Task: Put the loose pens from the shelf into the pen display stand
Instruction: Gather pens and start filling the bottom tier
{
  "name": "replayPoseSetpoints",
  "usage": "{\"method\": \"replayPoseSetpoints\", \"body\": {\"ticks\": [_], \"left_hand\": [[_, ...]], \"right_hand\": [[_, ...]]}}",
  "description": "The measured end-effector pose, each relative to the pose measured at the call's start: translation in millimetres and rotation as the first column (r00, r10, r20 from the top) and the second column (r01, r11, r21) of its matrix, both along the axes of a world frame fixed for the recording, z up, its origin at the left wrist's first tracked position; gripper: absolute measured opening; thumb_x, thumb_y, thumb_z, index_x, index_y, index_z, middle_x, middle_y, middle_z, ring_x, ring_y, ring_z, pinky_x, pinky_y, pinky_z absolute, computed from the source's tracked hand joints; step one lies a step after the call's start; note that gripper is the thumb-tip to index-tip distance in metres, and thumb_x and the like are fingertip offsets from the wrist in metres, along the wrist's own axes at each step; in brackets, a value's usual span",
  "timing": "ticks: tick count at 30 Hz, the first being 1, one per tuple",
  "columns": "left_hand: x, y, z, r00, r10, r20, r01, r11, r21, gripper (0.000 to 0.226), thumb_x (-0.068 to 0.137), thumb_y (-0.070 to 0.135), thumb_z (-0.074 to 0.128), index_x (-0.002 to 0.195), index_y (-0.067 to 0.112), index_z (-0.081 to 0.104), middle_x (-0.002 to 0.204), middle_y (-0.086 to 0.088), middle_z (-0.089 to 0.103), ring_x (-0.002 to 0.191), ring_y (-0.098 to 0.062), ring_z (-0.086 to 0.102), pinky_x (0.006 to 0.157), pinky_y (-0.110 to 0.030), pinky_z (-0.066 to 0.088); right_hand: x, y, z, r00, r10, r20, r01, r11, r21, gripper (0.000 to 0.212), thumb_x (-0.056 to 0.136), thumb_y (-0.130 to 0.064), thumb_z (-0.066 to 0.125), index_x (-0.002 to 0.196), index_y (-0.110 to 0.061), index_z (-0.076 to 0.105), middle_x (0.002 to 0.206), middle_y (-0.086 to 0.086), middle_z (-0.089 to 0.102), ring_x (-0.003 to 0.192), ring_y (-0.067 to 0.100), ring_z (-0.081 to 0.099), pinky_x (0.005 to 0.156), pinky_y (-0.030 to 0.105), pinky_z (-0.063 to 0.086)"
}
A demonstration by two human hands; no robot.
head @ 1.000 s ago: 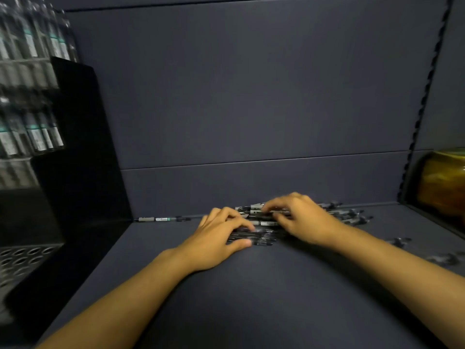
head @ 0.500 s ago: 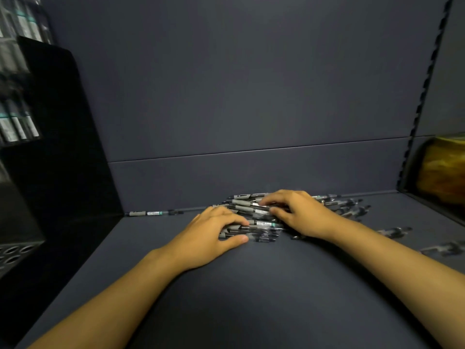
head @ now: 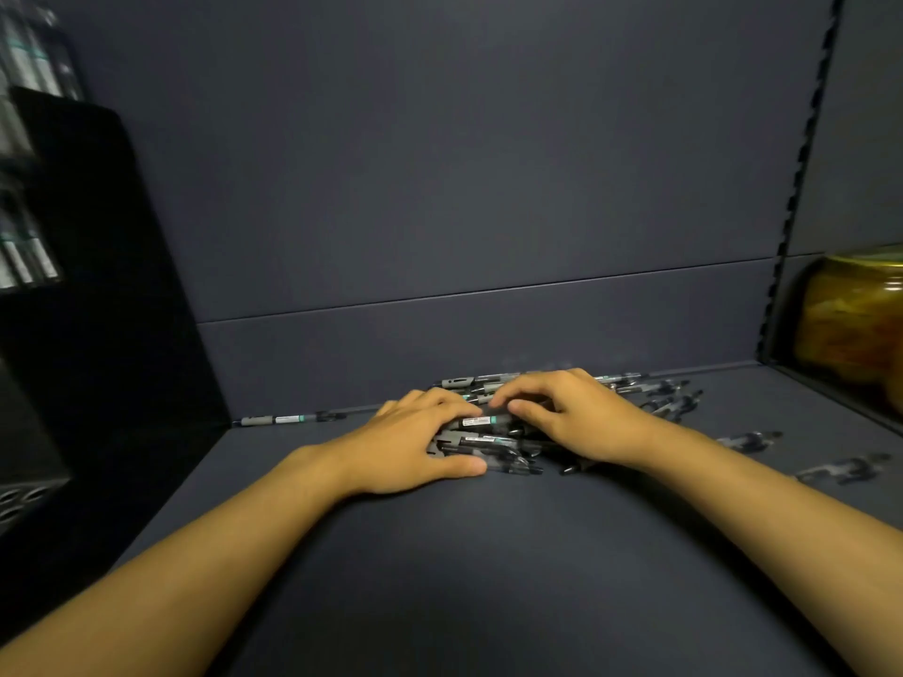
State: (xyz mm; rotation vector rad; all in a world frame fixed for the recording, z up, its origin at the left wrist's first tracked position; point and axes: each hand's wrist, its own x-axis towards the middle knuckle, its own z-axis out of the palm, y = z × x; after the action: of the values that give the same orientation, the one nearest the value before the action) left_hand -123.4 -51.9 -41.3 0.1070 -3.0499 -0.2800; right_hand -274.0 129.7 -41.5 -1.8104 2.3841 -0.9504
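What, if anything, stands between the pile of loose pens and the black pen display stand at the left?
Nothing visible: bare dark shelf lies between the pile of loose pens and the black pen display stand; one single pen lies by the back wall.

I see bare dark shelf (head: 440, 579) in front of my hands, open for passing. The black pen display stand (head: 73, 334) walls off the left; a jar (head: 855, 329) blocks the far right. Stray pens (head: 840, 469) litter the right side, one pen (head: 288, 420) lies along the back wall.

On the dark shelf (head: 440, 579) before me lie a heap of pens (head: 493, 437), stray pens (head: 288, 419) and the black display stand (head: 88, 334).
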Motion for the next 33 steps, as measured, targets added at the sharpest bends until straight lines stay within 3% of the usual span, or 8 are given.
{"method": "replayPoseSetpoints", "body": {"ticks": [2,5,7,10,15,19,27,33], "left_hand": [[-9,2,9,0.999,0.008,0.053,-0.005,0.997,-0.073,0.072,0.083,0.071,0.053,0.146,0.043,0.032,0.147,0.021,0.033,0.133,-0.008,0.029,0.111,-0.035,0.023],[-19,0,20,0.994,0.022,0.111,-0.010,0.994,-0.106,0.074,0.078,0.071,0.060,0.142,0.043,0.037,0.140,0.018,0.041,0.128,-0.009,0.031,0.109,-0.034,0.025],[-25,-2,23,0.988,0.024,0.155,-0.019,0.999,-0.032,0.072,0.076,0.067,0.067,0.138,0.040,0.042,0.130,0.016,0.045,0.122,-0.008,0.035,0.108,-0.030,0.031],[-32,-6,21,0.983,0.037,0.180,-0.047,0.998,0.052,0.067,0.073,0.063,0.072,0.130,0.036,0.049,0.123,0.014,0.050,0.117,-0.008,0.045,0.105,-0.029,0.039],[-34,-7,13,0.976,0.053,0.210,-0.084,0.986,0.144,0.058,0.081,0.059,0.067,0.125,0.027,0.050,0.124,0.008,0.058,0.109,-0.012,0.057,0.098,-0.031,0.047],[-30,0,15,0.972,0.053,0.227,-0.075,0.993,0.091,0.057,0.087,0.056,0.061,0.131,0.021,0.049,0.128,0.005,0.060,0.112,-0.014,0.058,0.102,-0.035,0.046],[-21,21,26,0.972,0.056,0.230,-0.010,0.981,-0.196,0.037,0.096,0.051,0.049,0.106,0.016,0.051,0.106,-0.003,0.059,0.094,-0.021,0.058,0.087,-0.036,0.049],[-5,29,30,0.981,0.029,0.191,0.021,0.967,-0.253,0.018,0.096,0.038,0.048,0.098,0.020,0.049,0.095,0.002,0.056,0.086,-0.020,0.056,0.078,-0.037,0.050]], "right_hand": [[-6,5,2,0.999,-0.035,-0.018,0.035,0.999,0.002,0.026,0.102,-0.018,0.052,0.117,-0.028,0.070,0.105,-0.017,0.070,0.074,-0.011,0.056,0.070,0.005,0.039],[-16,16,4,0.996,-0.089,-0.029,0.090,0.995,0.047,0.026,0.102,-0.021,0.051,0.115,-0.030,0.071,0.111,-0.014,0.070,0.077,-0.006,0.057,0.073,0.005,0.040],[-22,22,4,0.993,-0.113,-0.024,0.114,0.992,0.046,0.024,0.102,-0.024,0.052,0.114,-0.030,0.072,0.111,-0.016,0.069,0.082,-0.005,0.059,0.076,0.006,0.042],[-27,24,3,0.991,-0.131,-0.004,0.131,0.990,0.041,0.022,0.100,-0.027,0.055,0.114,-0.030,0.072,0.115,-0.012,0.071,0.099,0.006,0.064,0.092,0.024,0.048],[-27,25,3,0.991,-0.131,-0.027,0.133,0.985,0.109,0.025,0.101,-0.029,0.054,0.121,-0.027,0.069,0.123,-0.008,0.069,0.113,0.010,0.061,0.100,0.025,0.045],[-29,24,2,0.987,-0.155,-0.047,0.160,0.981,0.111,0.026,0.101,-0.032,0.052,0.121,-0.026,0.069,0.121,-0.008,0.070,0.111,0.011,0.062,0.097,0.025,0.045],[-29,23,1,0.981,-0.194,0.028,0.194,0.981,0.029,0.024,0.100,-0.035,0.056,0.115,-0.026,0.072,0.114,-0.008,0.073,0.107,0.010,0.064,0.097,0.029,0.050],[-30,25,5,0.961,-0.243,0.129,0.257,0.961,-0.106,0.016,0.098,-0.024,0.059,0.098,-0.029,0.073,0.086,-0.016,0.074,0.090,0.000,0.067,0.081,0.012,0.047]]}}
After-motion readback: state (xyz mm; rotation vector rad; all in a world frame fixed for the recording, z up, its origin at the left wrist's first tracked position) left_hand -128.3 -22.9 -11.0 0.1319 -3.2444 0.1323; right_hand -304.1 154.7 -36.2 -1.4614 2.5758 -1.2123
